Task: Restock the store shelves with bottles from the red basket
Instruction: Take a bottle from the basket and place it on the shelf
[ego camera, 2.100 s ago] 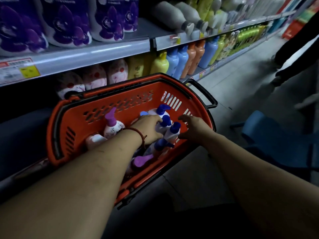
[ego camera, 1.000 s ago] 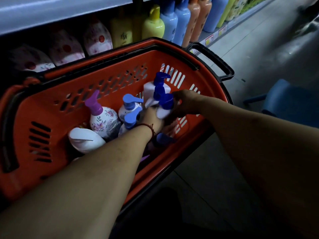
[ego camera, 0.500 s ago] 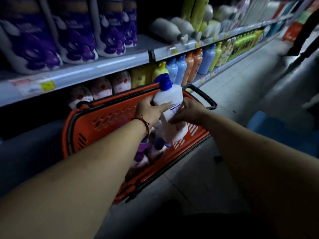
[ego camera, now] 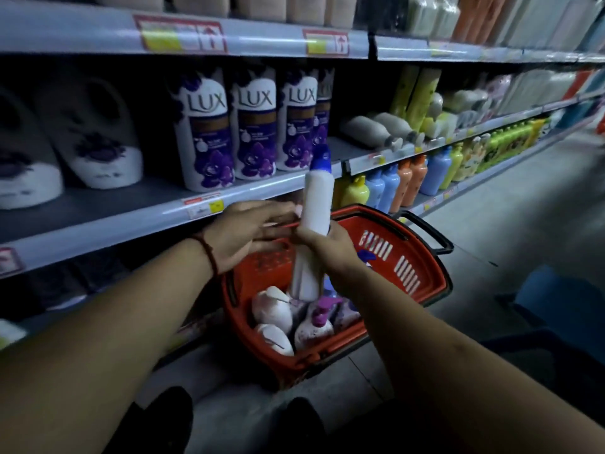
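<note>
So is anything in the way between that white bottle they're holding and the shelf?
Nothing visible does. The right hand holds the white bottle upright in open air before the shelf edge. The LUX bottles fill the shelf behind and left of it; the shelf is bare just right of them.

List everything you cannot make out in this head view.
Head view only:
- White bottle label: unreadable, blurred.
- Its middle: covered by the right hand; whether the white body below is the same bottle, unclear.
- Left hand fingertips: contact with the bottle unclear, blurred.
- Price tags: text too small.
- Top-shelf bottles: cut off by the upper edge.
- Red basket bottom: hidden by bottles and arms.
</note>
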The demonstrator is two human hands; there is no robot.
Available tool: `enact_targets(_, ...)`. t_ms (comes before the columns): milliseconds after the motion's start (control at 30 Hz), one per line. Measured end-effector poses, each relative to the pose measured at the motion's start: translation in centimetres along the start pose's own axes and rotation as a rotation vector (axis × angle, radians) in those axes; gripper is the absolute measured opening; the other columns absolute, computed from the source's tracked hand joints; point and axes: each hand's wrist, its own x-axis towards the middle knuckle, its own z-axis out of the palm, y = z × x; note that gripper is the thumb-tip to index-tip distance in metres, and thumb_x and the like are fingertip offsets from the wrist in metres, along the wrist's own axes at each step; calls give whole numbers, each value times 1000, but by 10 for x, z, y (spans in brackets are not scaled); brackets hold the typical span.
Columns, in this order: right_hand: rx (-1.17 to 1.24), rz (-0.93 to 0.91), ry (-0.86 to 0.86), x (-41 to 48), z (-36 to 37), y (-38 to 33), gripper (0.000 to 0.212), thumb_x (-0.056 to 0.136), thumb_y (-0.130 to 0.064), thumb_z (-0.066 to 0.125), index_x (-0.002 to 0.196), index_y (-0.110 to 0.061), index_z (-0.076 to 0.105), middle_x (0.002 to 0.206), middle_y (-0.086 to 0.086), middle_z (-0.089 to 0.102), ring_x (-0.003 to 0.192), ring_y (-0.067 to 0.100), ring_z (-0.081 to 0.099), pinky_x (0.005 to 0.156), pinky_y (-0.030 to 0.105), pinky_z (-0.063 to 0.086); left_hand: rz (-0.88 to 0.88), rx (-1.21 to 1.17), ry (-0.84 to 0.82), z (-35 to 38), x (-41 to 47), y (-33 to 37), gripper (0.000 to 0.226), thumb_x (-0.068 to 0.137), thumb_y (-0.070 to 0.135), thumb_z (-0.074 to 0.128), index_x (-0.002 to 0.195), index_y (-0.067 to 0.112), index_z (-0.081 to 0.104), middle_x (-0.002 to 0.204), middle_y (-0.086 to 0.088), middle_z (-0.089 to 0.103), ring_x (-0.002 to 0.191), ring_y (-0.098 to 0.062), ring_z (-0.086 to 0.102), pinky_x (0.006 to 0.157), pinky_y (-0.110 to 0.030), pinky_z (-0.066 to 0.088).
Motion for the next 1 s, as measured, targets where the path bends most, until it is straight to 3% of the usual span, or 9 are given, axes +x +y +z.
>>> enact_targets(133, 229, 103, -125, -9, 28, -28, 34, 77, -25, 74, 99, 0, 68, 83, 13, 71, 77, 31, 67, 74, 40, 58, -182, 158, 148, -45, -23, -19, 36, 86, 44, 69, 109, 17, 70, 111, -5, 71, 101, -27, 66, 91, -43, 53)
enact_targets(200, 304, 149, -162, -13, 40, -34, 39, 80, -24, 72, 106, 5, 67, 93, 22, 72, 84, 36, 69, 82, 47, 59, -264, 61, 112, -55, -34, -22, 40, 80, 54, 71, 98, 19, 67, 97, -6, 66, 87, -24, 60, 80, -35, 49)
enact_targets(267, 327, 193, -206, -15, 55, -36, 45, 80, -26, 71, 111, 6, 67, 105, 28, 71, 95, 41, 68, 91, 56, 54, -250, -125, 92, -62, -37, -22, 42, 79, 53, 72, 102, 18, 65, 98, -10, 64, 83, -23, 60, 75, -33, 50)
enact_targets(367, 195, 177, -274, -15, 77, -36, 62, 68, -46, 77, 106, 3, 70, 101, 25, 72, 97, 41, 70, 92, 57, 53, -148, -308, 112, -69, -44, -20, 29, 95, 26, 58, 117, 9, 66, 115, -16, 70, 93, -25, 70, 83, -39, 58)
enact_targets(433, 92, 122, -316, -13, 87, -33, 67, 69, -55, 76, 103, 3, 72, 98, 24, 73, 95, 41, 71, 90, 56, 55, -127, -295, 128, -78, -54, -23, 34, 93, 24, 60, 121, 5, 65, 117, -19, 69, 94, -28, 69, 83, -40, 58)
enact_targets(533, -12, 73, -393, -13, 98, -26, 58, 84, -48, 70, 101, 7, 71, 96, 26, 73, 89, 37, 72, 85, 46, 59, -142, -175, 184, -101, -67, -32, 43, 89, 22, 66, 126, 1, 61, 116, -21, 69, 93, -29, 69, 80, -40, 58)
enact_targets(633, -38, 59, -511, -13, 110, -19, 49, 91, -39, 66, 101, 9, 69, 95, 24, 73, 78, 29, 72, 68, 32, 60, -171, -118, 216, -119, -79, -40, 40, 87, 19, 71, 123, 5, 62, 111, -17, 72, 92, -27, 71, 82, -41, 58)
enact_targets(833, -175, 160, -740, -9, 144, -3, 44, 88, -37, 69, 107, 4, 70, 101, 20, 74, 89, 34, 72, 75, 40, 59, -240, -60, 276, -149, -111, -67, 33, 87, 18, 72, 118, 11, 65, 110, -12, 73, 97, -26, 71, 88, -43, 56)
enact_targets(1000, -304, 235, -957, -17, 187, 3, 44, 85, -32, 73, 112, 2, 69, 109, 22, 72, 104, 38, 67, 96, 52, 49, -256, -60, 363, -171, -156, -92, 21, 89, 13, 69, 110, 10, 66, 99, -9, 75, 82, -18, 73, 72, -34, 61)
